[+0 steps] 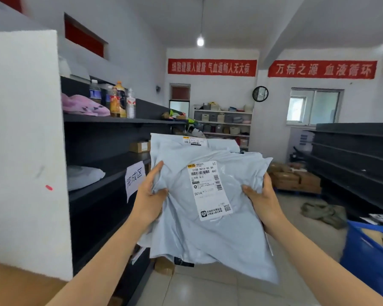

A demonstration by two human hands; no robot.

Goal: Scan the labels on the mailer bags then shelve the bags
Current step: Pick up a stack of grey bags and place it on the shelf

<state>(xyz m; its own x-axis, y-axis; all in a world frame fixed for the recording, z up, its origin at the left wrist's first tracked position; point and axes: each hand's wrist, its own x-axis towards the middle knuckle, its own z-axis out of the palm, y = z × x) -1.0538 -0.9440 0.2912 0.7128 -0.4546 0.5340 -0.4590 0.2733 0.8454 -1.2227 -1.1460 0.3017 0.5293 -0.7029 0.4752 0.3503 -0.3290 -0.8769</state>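
Note:
I hold a stack of pale grey mailer bags (208, 235) up in front of me with both hands. My left hand (149, 195) grips the stack's left edge, thumb on the front. My right hand (260, 199) grips the right edge. The front bag carries a white shipping label (209, 191) with barcodes and "D014". A second bag behind it shows its own label (194, 141) at the top. The dark shelf unit (111, 175) stands to my left, with a paper sign (135, 178) taped to one shelf edge and one grey bag (84, 176) lying on that shelf.
The upper left shelf holds bottles (119, 100) and a pink cloth (82, 106). A cardboard box (139, 146) sits on a middle shelf. A blue crate (363, 259) is at the right, dark bare shelving (358, 155) beyond it, stacked cartons (296, 178) on the floor.

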